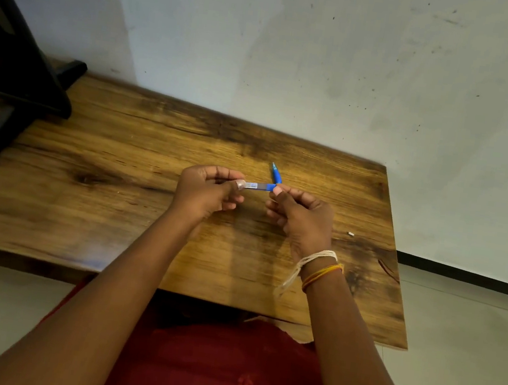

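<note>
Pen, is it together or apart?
Apart, apparently: left hand pinches the clear barrel; right hand holds the blue tip section at an angle to it.

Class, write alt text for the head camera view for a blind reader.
The left hand pinches one end of a clear pen barrel and the right hand pinches its blue end, over a wooden table. A blue pen tip sticks out past the right hand; a small pale piece lies nearby.

Wooden table [99, 204] (black stand [18, 80], white bit [351, 234])
</note>
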Motion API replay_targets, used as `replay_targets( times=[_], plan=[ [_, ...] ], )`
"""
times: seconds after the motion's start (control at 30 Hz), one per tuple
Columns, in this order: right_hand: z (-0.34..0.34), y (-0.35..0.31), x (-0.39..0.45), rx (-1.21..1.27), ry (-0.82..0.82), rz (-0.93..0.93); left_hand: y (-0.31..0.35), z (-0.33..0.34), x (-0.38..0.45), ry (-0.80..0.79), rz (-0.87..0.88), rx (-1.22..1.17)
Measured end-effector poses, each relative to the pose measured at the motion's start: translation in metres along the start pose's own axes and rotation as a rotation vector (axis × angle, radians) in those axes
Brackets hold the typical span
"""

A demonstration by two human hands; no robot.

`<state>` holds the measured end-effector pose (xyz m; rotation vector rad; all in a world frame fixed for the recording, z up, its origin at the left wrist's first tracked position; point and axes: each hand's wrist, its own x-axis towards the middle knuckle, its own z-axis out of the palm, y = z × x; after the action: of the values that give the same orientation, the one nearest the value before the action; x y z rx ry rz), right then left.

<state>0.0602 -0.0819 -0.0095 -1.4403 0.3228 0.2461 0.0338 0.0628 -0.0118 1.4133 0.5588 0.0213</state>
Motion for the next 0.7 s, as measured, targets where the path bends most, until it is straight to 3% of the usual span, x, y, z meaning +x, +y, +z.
replay_targets(
  times=[0.17,0.43,0.7],
  plan=[
    [0.008,-0.002,-0.004,0.116,-0.036,0.037,0.001,-0.005,0.001,-0.004,-0.027,-0.070],
    [0.017,-0.004,-0.011,0.270,-0.069,0.056,0.000,-0.007,-0.002,-0.014,-0.145,-0.428],
    [0.023,0.001,-0.013,0.264,-0.081,0.013,-0.004,-0.004,0.000,-0.089,-0.250,-0.607]
  ],
)
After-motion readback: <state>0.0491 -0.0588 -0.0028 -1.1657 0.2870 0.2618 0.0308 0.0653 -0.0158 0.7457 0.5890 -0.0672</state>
